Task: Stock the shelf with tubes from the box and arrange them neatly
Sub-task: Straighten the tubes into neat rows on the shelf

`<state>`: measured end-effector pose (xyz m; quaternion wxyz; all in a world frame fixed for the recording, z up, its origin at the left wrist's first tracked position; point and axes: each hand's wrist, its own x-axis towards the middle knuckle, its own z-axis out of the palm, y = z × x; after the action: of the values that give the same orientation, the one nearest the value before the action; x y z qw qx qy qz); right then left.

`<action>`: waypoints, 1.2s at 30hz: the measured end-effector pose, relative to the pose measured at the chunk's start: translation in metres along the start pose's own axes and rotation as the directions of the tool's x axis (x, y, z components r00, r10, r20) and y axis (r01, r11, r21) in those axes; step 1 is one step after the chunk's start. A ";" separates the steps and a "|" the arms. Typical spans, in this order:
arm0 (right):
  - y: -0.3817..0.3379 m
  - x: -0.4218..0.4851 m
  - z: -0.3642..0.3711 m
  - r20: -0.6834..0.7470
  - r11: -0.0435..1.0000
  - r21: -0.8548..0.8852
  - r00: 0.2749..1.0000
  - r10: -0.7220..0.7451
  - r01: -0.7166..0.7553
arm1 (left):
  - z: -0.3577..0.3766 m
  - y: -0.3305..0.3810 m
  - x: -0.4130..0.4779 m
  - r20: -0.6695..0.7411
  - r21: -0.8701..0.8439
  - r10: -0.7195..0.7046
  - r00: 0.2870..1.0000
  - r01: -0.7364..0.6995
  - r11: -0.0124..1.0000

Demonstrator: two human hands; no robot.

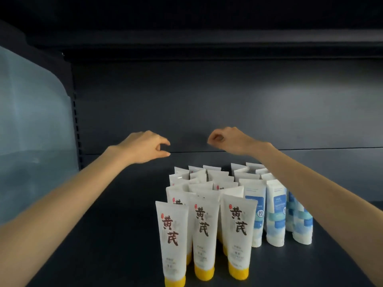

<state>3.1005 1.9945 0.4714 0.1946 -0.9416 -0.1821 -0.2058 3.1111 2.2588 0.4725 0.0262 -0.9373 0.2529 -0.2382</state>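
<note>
I count three white plastic tubes with yellow caps (205, 230) in front and three white-and-blue patterned tubes (276, 216) just right of them. The rows behind them overlap beyond counting.

Single view, head-worn, wide-angle. The camera sits in front of and above the block of tubes (228, 204) and faces forward and down into the shelf bay. Range is close: the front row of tubes fills the lower centre, and the bottom edge cuts one yellow cap. The back panel (207, 100) stands behind the tubes, with the upper shelf (186, 27) overhead. The left forearm (62, 204) enters left of the tubes; the right forearm (331, 204) crosses over their right side. A pale translucent panel (31, 121) closes the frame far left of the tubes
</note>
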 end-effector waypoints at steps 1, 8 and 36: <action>0.003 0.003 0.005 0.032 1.000 -0.029 0.999 0.001 0.000 | 0.005 -0.001 0.006 0.005 -0.002 0.030 1.000 -0.030 1.000; 0.016 0.020 0.025 0.236 0.991 -0.130 0.970 0.060 -0.030 | 0.044 0.000 0.037 0.158 -0.019 0.144 0.977 -0.143 0.990; 0.039 0.057 0.054 0.405 0.997 -0.057 0.914 -0.029 0.057 | 0.088 -0.021 0.060 0.118 -0.023 0.208 0.971 -0.207 0.978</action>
<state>3.1819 1.9998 0.4409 0.1164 -0.9656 -0.2319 -0.0175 3.2063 2.2413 0.4244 0.0612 -0.9186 0.3486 -0.1761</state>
